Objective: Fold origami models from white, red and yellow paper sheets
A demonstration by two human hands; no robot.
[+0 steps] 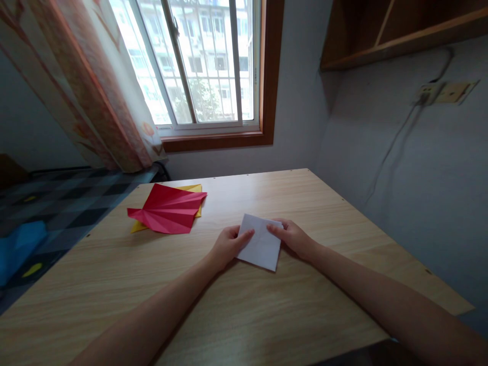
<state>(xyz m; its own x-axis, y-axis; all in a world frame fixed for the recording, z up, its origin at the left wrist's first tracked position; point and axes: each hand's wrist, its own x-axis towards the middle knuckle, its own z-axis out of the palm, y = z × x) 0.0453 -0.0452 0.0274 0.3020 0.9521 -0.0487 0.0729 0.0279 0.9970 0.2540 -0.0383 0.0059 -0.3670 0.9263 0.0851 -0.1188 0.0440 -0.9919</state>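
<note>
Bare forearms (152,310) reach over the tabletop (244,315); near its middle, as seen from the room, the left hand (225,247) and right hand (296,239) pinch a folded white paper (260,247) at opposite sides, thumbs uppermost, underlying fingers mostly hidden. It should prove light, fairly stiff in layers, easily creased: best held gently by its edges.

1. Near the far left corner of the tabletop (324,305), one paper sheet (171,211) is laid upon another sheet (139,226).
2. Around the tabletop's middle, a paper piece (261,246) is held between the left hand (225,246) and the right hand (296,239).
3. Behind the far edge, a window (213,66) is situated.
</note>
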